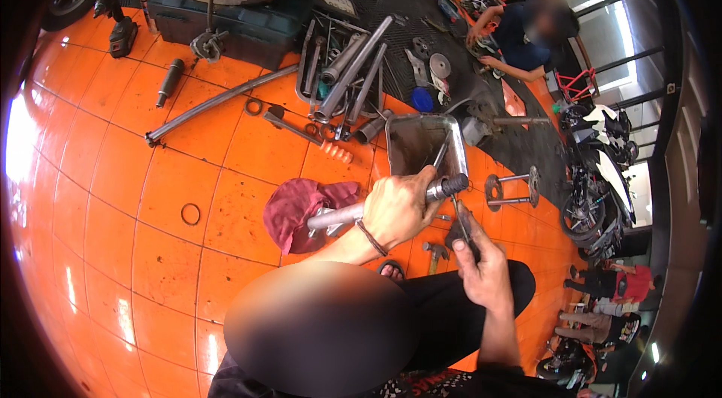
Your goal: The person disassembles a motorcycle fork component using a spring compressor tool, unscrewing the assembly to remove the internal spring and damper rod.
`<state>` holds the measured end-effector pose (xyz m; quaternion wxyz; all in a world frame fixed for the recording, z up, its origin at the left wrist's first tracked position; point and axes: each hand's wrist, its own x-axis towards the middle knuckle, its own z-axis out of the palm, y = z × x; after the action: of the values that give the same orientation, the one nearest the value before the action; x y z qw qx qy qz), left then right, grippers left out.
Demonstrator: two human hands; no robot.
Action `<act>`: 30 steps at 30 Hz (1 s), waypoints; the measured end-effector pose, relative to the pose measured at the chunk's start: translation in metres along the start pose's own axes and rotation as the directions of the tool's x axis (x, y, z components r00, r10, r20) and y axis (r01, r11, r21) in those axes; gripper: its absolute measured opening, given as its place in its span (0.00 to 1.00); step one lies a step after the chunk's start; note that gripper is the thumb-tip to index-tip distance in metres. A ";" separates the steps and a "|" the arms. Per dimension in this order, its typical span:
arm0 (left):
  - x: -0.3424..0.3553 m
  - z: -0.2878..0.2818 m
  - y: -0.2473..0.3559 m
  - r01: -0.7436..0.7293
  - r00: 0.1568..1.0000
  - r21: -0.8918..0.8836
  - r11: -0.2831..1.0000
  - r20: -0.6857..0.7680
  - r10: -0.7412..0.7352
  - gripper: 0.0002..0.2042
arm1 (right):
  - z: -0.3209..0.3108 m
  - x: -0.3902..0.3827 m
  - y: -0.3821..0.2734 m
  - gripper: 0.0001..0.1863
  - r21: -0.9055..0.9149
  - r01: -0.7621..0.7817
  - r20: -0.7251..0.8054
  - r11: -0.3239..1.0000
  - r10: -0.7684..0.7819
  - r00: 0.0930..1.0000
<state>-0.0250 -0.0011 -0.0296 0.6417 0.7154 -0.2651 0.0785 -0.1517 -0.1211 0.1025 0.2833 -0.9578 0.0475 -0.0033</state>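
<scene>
My left hand [398, 206] is closed around a silver metal tube [338, 217] that looks like a motorcycle fork leg. Its end, with a black rubber-like cap [454, 185], points right, over the near edge of a metal tray [392, 144]. Just below that end, my right hand [485, 266] pinches a thin, dark, blade-like tool [461, 221], its tip close to the capped end. Whether the tip touches the tube I cannot tell. Beneath the tube's other end lies a maroon cloth [289, 214]. A slim rod [442, 151] leans inside the tray.
A hammer [435, 251] lies near my knee. Several metal tubes [357, 71] pile up beyond the tray, with a long bar [226, 103] to the left. A ring [190, 214] rests on orange tiles. Another person [526, 37] works at far right, near parked motorcycles [602, 165].
</scene>
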 end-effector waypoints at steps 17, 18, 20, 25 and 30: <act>0.008 -0.005 -0.002 -0.035 0.997 -0.044 0.998 0.060 0.038 0.14 | -0.060 0.051 -0.056 0.18 -0.285 0.011 0.309 0.958 0.081 0.948; 0.009 -0.010 -0.001 0.012 0.995 -0.065 0.998 0.101 -0.005 0.14 | -0.059 0.053 -0.056 0.18 -0.297 0.010 0.309 0.955 0.086 0.947; 0.009 -0.015 -0.003 -0.014 0.994 -0.132 0.991 0.106 0.028 0.14 | -0.052 0.051 -0.043 0.18 -0.246 0.076 0.267 0.966 -0.007 0.964; 0.012 -0.026 -0.008 -0.061 0.986 -0.213 0.975 0.137 0.092 0.11 | -0.032 0.036 -0.021 0.18 -0.252 0.145 0.141 0.957 -0.112 0.984; 0.010 -0.032 -0.007 -0.006 0.984 -0.232 0.973 0.171 0.047 0.12 | -0.001 0.022 -0.015 0.18 -0.139 0.005 0.047 0.990 0.002 0.999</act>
<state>-0.0058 0.0275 -0.0262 0.6935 0.6366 -0.3373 -0.0076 -0.1283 -0.1115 0.1113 0.2169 -0.9751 0.0403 0.0223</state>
